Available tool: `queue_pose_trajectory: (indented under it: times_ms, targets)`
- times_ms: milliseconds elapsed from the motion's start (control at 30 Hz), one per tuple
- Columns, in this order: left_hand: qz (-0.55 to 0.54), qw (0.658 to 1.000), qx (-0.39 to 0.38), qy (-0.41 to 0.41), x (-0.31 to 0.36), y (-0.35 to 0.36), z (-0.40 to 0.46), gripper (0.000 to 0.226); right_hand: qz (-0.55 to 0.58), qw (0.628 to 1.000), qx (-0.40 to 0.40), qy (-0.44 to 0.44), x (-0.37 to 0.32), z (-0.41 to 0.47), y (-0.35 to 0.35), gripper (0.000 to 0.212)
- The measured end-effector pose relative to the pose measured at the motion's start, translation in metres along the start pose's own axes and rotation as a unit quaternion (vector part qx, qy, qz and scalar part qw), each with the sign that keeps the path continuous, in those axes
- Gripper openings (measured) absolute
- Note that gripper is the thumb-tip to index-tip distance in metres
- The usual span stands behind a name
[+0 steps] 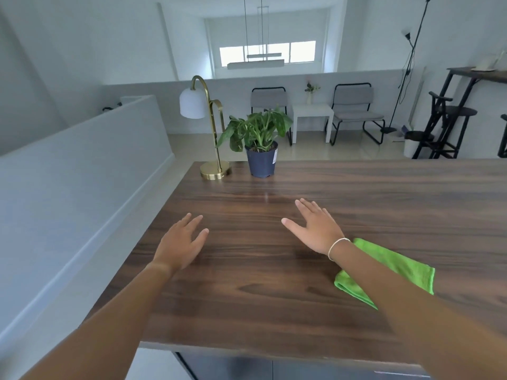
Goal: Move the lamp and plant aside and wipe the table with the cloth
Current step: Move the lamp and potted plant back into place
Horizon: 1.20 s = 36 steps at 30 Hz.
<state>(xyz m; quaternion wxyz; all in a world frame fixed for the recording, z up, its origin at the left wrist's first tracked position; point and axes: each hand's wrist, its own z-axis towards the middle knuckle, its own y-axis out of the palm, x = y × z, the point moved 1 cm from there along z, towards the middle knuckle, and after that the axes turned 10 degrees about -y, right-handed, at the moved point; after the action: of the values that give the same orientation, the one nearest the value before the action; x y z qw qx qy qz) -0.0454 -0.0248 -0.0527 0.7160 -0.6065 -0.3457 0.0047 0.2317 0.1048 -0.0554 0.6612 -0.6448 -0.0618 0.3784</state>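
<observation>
A brass lamp (215,171) with a white shade stands at the far left corner of the dark wooden table (384,204). Right beside it is a leafy plant (260,138) in a dark blue pot. A folded green cloth (406,266) lies on the table near the front right, partly hidden under my right forearm. My left hand (182,242) and my right hand (315,229) hover over the middle of the table, palms down, fingers spread, holding nothing. Both hands are well short of the lamp and the plant.
A low white wall (82,171) runs along the table's left side. Beyond the far edge stand two grey chairs (355,111), a small white side table (312,116), a black floor lamp (406,67) and black stools (450,124) at the right.
</observation>
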Motion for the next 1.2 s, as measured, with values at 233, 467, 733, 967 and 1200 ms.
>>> queue_pose_trajectory:
  times_ms: [233, 467, 733, 967, 1200]
  targets:
    - [-0.026, 0.999, -0.017, 0.02, -0.015, -0.006, 0.088, 0.053, 0.06, 0.997, 0.015, 0.053, -0.018, 0.077, 0.02, 0.081]
    - [-0.054, 0.997, -0.04, 0.038, -0.018, -0.006, 0.186, 0.055, 0.132, 0.982, 0.063, 0.123, -0.021, 0.145, 0.03, 0.084]
    - [-0.195, 0.978, -0.068, 0.031, 0.01, 0.003, 0.257, 0.051, 0.176, 0.97, 0.097, 0.137, -0.008, 0.211, 0.045, 0.093]
    - [-0.312, 0.946, -0.083, -0.015, 0.038, 0.021, 0.298, 0.051, 0.271, 0.942, 0.139, 0.141, 0.027, 0.255, 0.058, 0.112]
    - [-0.394, 0.918, -0.025, -0.036, 0.063, 0.031, 0.319, 0.031, 0.346, 0.91, 0.21, 0.092, 0.04, 0.285, 0.071, 0.085]
